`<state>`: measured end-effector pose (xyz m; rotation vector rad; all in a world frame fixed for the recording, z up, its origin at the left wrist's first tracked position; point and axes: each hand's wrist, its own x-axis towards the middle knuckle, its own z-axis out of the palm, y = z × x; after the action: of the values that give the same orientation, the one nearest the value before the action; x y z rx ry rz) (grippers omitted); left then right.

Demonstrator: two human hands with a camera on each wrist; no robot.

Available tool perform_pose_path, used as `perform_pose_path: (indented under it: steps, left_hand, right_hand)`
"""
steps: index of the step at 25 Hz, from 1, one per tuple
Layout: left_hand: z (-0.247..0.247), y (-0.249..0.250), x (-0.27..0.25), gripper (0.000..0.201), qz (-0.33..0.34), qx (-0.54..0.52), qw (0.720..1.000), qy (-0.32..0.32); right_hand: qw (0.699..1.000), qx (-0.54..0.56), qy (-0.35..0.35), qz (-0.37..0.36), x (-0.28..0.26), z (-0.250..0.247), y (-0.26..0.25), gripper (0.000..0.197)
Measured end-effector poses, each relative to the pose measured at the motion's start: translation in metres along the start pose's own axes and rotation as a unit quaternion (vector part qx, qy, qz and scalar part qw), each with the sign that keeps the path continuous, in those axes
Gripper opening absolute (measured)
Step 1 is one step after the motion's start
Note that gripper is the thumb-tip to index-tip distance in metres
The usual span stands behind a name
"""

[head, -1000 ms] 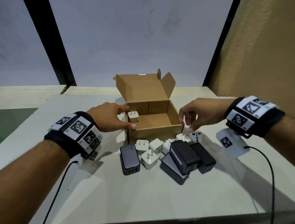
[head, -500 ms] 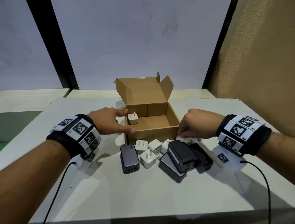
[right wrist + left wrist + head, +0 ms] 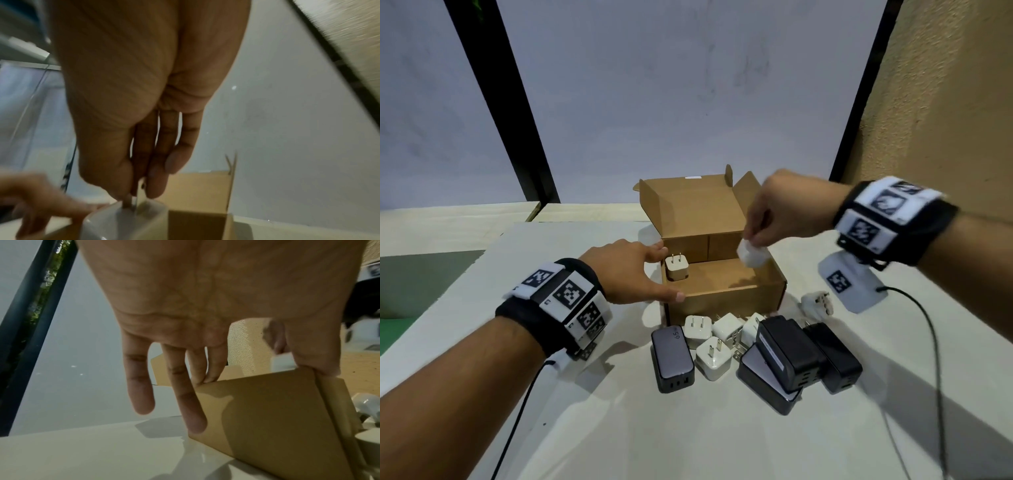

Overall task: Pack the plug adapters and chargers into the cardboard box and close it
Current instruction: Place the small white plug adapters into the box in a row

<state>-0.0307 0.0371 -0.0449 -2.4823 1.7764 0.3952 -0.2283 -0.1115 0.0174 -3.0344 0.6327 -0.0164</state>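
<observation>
An open cardboard box [image 3: 726, 294] sits mid-table with its lid flap up. One white plug adapter [image 3: 677, 269] stands inside at the near left corner. My left hand [image 3: 662, 274] rests against the box's left wall [image 3: 267, 418], fingers straight, thumb on the front corner. My right hand [image 3: 753, 240] pinches another white adapter [image 3: 753, 257] by its prongs and holds it over the box's right side; in the right wrist view the held adapter [image 3: 123, 219] hangs below my fingertips [image 3: 156, 186]. Several white adapters [image 3: 714, 358] and black chargers [image 3: 787, 353] lie in front of the box.
A white travel adapter [image 3: 816, 303] lies on the table right of the box. A dark grey charger [image 3: 673, 358] lies at the pile's left end. Cables trail from both wrists across the pale table [image 3: 688, 428]. A tan wall [image 3: 945, 102] rises on the right.
My right hand took a white adapter from the table at the box's front right corner and lifted it up over the box. My left hand stayed against the box.
</observation>
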Motion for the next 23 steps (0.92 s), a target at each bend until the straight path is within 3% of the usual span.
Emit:
perform_pose_path:
  steps: [4, 9, 12, 16, 20, 23]
  left_hand:
    - [-0.001, -0.003, -0.001, 0.097, 0.009, 0.008, 1.0, 0.002]
    - [0.0, -0.009, 0.001, 0.099, 0.029, 0.015, 0.999, 0.014]
    - [0.001, -0.011, 0.003, 0.101, 0.038, 0.019, 0.999, 0.022]
    - [0.0, -0.011, 0.002, 0.101, 0.039, 0.024, 0.999, 0.023]
    - [0.0, -0.01, 0.001, 0.101, 0.041, 0.03, 0.998, 0.021]
    - [-0.001, -0.009, 0.001, 0.101, 0.039, 0.035, 0.998, 0.019]
  right_hand:
    - [0.983, -0.099, -0.145, -0.047, 0.067, 0.024, -0.019, 0.022]
    - [0.964, -0.175, -0.185, -0.084, 0.109, 0.044, -0.033, 0.026]
    - [0.96, -0.193, -0.188, -0.079, 0.111, 0.049, -0.036, 0.03]
    - [0.978, -0.155, -0.133, -0.031, 0.095, 0.034, -0.02, 0.024]
    - [0.949, -0.198, -0.244, -0.002, 0.076, 0.05, -0.011, 0.031]
    - [0.941, -0.199, -0.272, -0.018, 0.075, 0.062, -0.012, 0.036]
